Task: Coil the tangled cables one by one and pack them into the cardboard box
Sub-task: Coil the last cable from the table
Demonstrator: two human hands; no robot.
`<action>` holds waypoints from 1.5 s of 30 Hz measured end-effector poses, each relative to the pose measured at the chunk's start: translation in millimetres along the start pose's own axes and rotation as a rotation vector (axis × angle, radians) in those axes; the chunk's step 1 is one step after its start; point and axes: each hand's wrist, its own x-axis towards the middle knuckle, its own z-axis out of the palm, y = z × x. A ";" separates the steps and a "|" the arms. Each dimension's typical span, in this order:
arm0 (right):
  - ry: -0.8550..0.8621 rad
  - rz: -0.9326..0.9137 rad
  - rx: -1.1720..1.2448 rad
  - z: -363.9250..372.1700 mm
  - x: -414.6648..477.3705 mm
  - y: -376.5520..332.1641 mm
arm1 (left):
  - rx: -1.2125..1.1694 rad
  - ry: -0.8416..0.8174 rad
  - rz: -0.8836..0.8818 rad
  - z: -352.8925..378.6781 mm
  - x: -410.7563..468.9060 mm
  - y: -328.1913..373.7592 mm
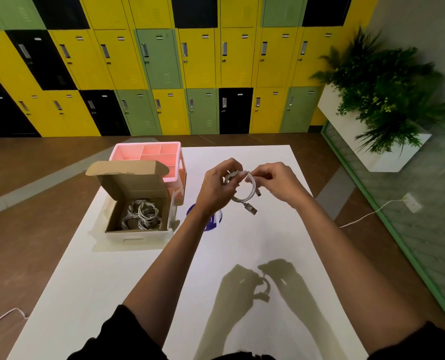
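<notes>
Mid-frame, above table (242, 250): left hand (217, 189) fingers clamped on white cable (248, 196) coil, right hand (275, 181) pinching top strand. Box (138, 201) center-left, w/ coils inside. Risk: loose plug end dangles; coil may spring open if pinch slips.

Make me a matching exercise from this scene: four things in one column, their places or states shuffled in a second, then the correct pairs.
Things:
1. white cable
2. cardboard box
3. pink organizer
4. purple sticker

Places or states:
A. flat on the white table, partly hidden by the left forearm
B. lid open, coiled cables inside
C. held in a loop by both hands (left hand, right hand)
D. behind the box, compartments look empty

Pairs: 1-C, 2-B, 3-D, 4-A
</notes>
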 end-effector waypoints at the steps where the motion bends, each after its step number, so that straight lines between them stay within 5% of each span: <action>1: 0.009 0.006 0.039 1.0 -0.1 -0.7 | 0.003 -0.007 0.011 0.6 0.1 -0.3; 7: -0.030 0.165 0.570 10.5 -2.4 -6.1 | 0.060 0.033 0.085 -1.2 2.5 -3.7; 11: -0.121 0.244 0.706 10.4 -6.8 -8.5 | 0.082 0.040 0.088 -2.0 2.5 -11.6; 30: -0.252 0.126 0.251 -0.6 -3.3 -11.2 | -0.011 -0.030 0.020 -2.6 3.1 -18.8; 40: -0.444 -0.011 0.272 -6.8 -7.2 -5.5 | -0.371 -0.259 -0.168 -21.9 3.4 -20.7; 45: -0.309 -0.008 0.367 8.8 -11.9 9.7 | -0.544 -0.152 -0.296 -13.7 -1.3 -29.5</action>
